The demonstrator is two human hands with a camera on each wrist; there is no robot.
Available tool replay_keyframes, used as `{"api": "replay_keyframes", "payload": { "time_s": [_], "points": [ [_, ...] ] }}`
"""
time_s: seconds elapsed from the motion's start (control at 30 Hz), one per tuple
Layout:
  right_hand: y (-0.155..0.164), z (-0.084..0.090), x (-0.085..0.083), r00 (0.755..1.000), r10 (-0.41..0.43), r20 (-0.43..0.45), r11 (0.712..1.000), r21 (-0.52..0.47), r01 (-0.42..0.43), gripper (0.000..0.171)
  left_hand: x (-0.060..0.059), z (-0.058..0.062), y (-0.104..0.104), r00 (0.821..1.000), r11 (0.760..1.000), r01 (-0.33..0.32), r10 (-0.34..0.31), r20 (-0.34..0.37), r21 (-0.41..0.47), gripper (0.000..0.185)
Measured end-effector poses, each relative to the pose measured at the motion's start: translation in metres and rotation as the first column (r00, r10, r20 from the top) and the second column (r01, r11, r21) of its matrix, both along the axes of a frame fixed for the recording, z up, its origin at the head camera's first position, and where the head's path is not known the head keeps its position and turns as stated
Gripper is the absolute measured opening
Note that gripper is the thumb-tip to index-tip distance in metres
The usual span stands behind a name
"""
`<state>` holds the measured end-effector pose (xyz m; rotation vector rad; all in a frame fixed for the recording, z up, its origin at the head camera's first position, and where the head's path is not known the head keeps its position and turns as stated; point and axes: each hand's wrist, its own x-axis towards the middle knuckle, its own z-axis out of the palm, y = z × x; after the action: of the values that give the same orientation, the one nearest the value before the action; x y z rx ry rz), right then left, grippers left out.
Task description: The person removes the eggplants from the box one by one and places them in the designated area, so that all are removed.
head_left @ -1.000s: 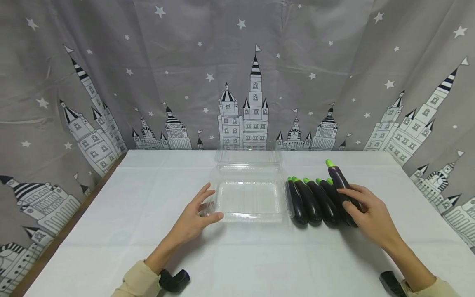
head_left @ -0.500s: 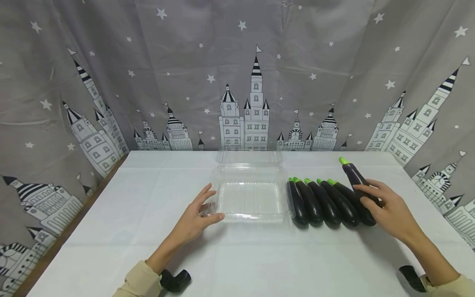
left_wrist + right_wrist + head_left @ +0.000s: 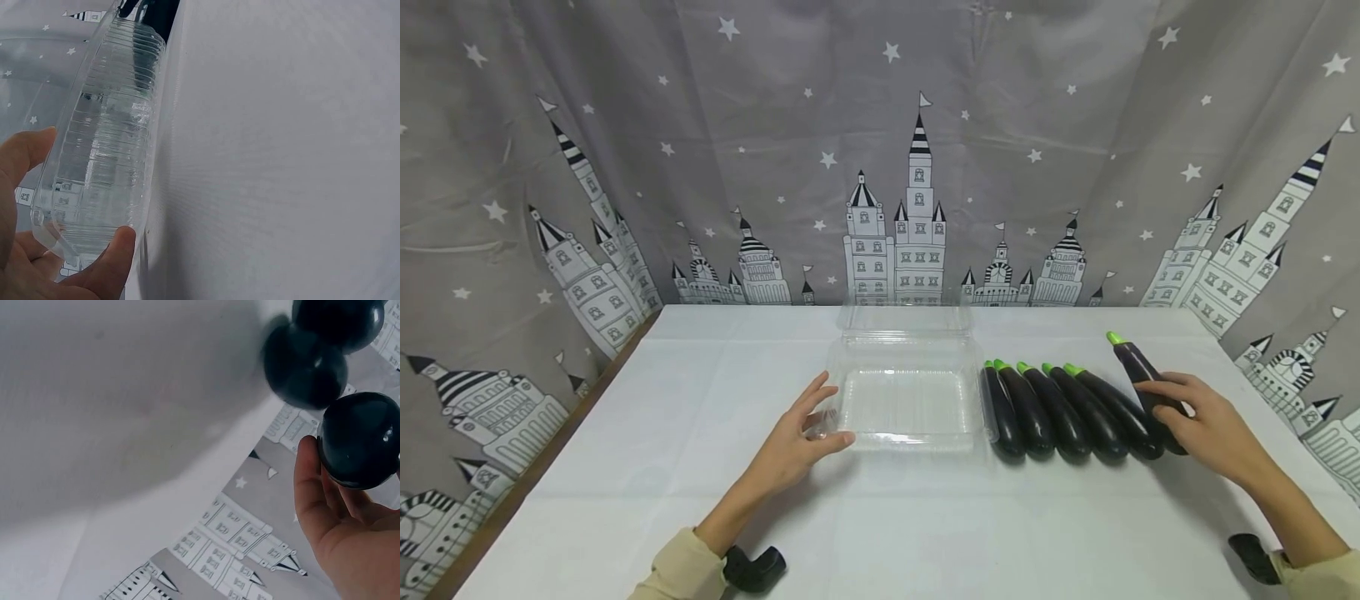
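Note:
At the right end of a row of eggplants, my right hand (image 3: 1206,429) grips an eggplant (image 3: 1138,371) round its upper body, its green stem end pointing away and to the left. In the right wrist view the rounded dark end of that eggplant (image 3: 362,440) sits in the fingers, close beside two others. My left hand (image 3: 793,433) holds the left end of a hinged clear plastic container (image 3: 910,439), thumb at its front corner and fingers on the far side. Its lid (image 3: 904,318) lies back. Through the clear wall, the thumb (image 3: 115,259) and container side (image 3: 103,156) show up close.
Several dark eggplants (image 3: 1056,417) with green stems lie side by side, the leftmost right at the container's right edge. A white cloth (image 3: 880,525) covers the table. Behind stands a grey curtain (image 3: 760,100) printed with castles and stars. Black wrist mounts (image 3: 754,569) hang at both sleeves.
My right hand has carried the eggplant to the right and then lower, to the right end of the row. The left hand and container have stayed in place.

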<state>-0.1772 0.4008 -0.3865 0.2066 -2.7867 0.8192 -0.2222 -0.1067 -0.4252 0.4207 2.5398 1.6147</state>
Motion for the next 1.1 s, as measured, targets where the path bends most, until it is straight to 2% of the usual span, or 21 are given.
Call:
{"api": "replay_keyframes", "payload": {
  "time_s": [0.3,0.8,1.1],
  "points": [
    [0.013,-0.003,-0.010,1.000,0.025,0.014,0.999,0.033,-0.026,0.032,0.000,0.001,0.000,1.000,1.000,-0.001,0.001,0.001,0.010,0.076],
    [0.024,-0.008,-0.016,0.993,0.095,0.072,0.995,0.006,-0.096,0.033,0.001,0.002,0.000,1.000,1.000,0.005,-0.005,0.002,0.011,0.076],
    [0.028,-0.009,-0.017,0.978,0.106,0.178,0.994,0.008,-0.110,0.035,0.001,0.002,0.001,1.000,1.000,-0.002,0.002,0.002,-0.007,0.077]
  ]
}}
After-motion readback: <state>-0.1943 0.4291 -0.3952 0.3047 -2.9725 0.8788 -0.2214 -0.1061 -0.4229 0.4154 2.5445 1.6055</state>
